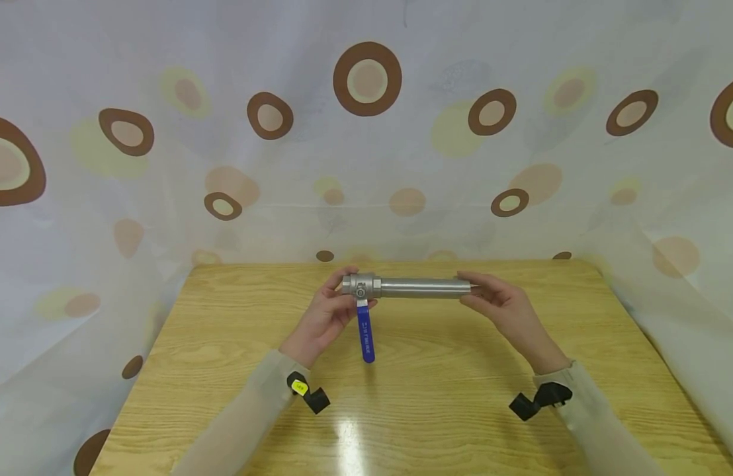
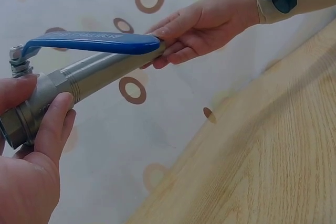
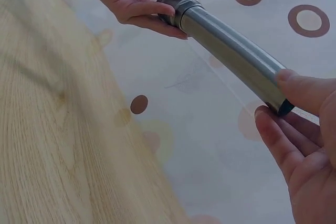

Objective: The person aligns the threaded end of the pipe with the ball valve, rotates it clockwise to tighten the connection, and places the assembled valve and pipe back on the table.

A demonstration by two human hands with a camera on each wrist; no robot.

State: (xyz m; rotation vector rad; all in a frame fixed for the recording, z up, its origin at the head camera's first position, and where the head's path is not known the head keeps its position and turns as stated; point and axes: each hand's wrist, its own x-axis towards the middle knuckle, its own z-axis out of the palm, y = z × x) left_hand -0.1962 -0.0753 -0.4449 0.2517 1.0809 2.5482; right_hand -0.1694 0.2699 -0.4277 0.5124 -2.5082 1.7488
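Observation:
A metal ball valve (image 1: 359, 285) with a blue lever handle (image 1: 366, 334) is joined to a straight steel pipe (image 1: 426, 288); both are held up above the table. My left hand (image 1: 323, 320) grips the valve body, thumb in front and fingers behind. At the pipe's free end, my right hand (image 1: 509, 314) pinches the pipe between thumb and fingers. Threads show where the pipe (image 2: 105, 72) enters the valve in the left wrist view. The handle lies alongside the pipe there, and points toward the person in the head view.
A wood-grain table (image 1: 438, 403) lies under the hands. Behind it and at both sides hangs a pale curtain (image 1: 366, 165) with brown ringed circles. Each sleeve carries a small black wrist device (image 1: 540, 400).

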